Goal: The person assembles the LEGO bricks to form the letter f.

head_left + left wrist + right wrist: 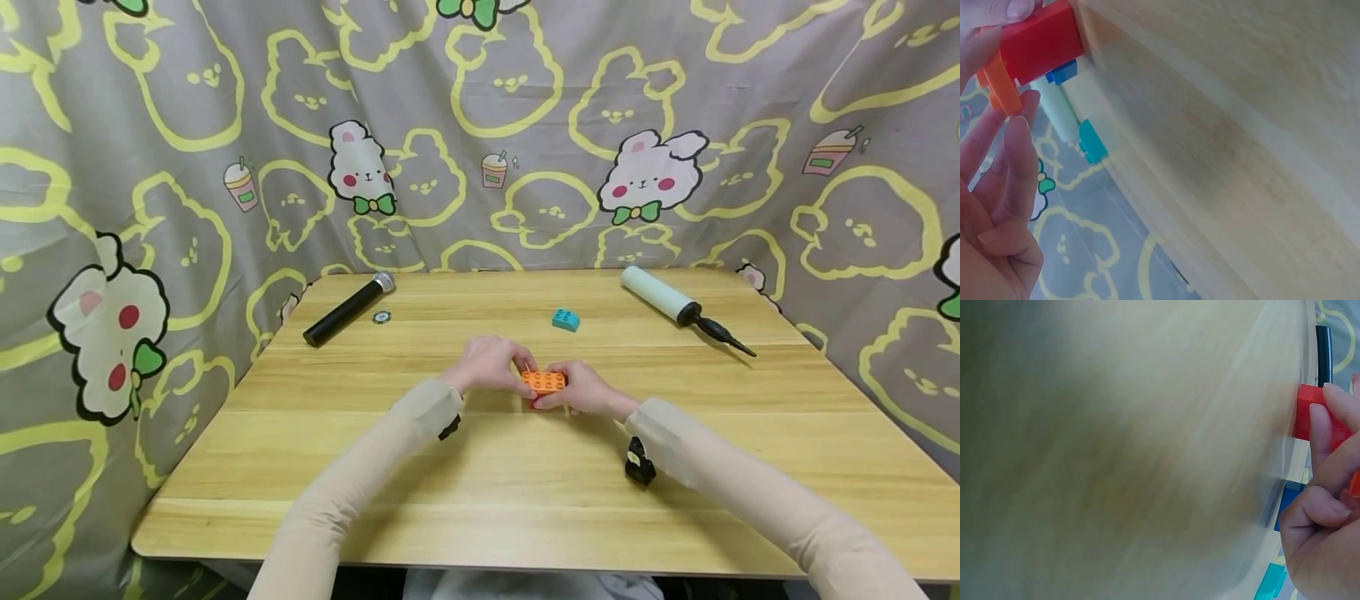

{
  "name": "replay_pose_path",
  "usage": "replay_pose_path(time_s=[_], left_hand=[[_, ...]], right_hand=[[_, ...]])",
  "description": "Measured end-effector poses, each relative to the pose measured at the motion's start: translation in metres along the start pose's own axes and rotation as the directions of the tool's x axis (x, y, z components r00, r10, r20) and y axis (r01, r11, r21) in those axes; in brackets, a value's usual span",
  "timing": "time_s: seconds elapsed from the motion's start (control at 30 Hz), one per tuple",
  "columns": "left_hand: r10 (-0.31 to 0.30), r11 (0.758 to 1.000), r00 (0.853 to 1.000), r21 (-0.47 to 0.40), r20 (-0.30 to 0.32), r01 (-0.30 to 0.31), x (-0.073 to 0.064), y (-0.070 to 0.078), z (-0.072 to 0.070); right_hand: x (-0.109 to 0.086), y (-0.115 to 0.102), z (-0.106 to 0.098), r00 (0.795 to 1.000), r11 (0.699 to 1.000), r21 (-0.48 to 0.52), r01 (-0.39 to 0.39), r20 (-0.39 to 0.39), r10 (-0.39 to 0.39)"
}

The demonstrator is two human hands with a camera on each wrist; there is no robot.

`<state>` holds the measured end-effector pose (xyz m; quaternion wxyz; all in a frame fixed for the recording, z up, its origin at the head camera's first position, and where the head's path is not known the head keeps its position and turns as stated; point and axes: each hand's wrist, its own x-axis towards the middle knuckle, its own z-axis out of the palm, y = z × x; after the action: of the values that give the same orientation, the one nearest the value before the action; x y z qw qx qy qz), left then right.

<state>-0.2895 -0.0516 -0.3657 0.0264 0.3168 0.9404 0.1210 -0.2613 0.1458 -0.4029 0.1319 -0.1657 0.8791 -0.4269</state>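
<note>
Above the middle of the table, both hands meet at an orange toy brick and a red toy brick, which sits directly against it. My left hand pinches the orange brick from the left; its fingertips touch that brick in the left wrist view. From the right, my right hand grips the red brick, finger and thumb on its sides in the right wrist view. A blue brick shows beyond the right hand, mostly hidden. Farther back on the table lies a teal brick with studs up.
On the left of the wooden table lie a black microphone with a silver head and a small round disc. A pale green pump with a black tapered end lies back right. A patterned curtain encloses the table.
</note>
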Motion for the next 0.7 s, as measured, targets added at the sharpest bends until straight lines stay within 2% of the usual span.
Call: replay_pose_path(time_s=[0.23, 0.43, 0.7], left_hand=[[-0.027, 0.998, 1.000, -0.055, 0.013, 0.028, 0.0013, -0.0003, 0.0011], [-0.024, 0.996, 0.999, -0.087, 0.025, 0.027, 0.0034, -0.0025, 0.0031], [-0.028, 0.995, 0.999, -0.098, 0.041, 0.032, 0.0016, -0.0046, 0.0038]], right_hand=[[0.0003, -0.0005, -0.0002, 1.000, 1.000, -0.013, -0.005, -0.009, 0.005], [0.0019, -0.0002, -0.0013, 1.000, 0.999, -0.045, -0.005, -0.014, 0.004], [0.0030, -0.0009, 0.0010, 1.000, 0.999, -0.042, -0.004, -0.010, 0.004]])
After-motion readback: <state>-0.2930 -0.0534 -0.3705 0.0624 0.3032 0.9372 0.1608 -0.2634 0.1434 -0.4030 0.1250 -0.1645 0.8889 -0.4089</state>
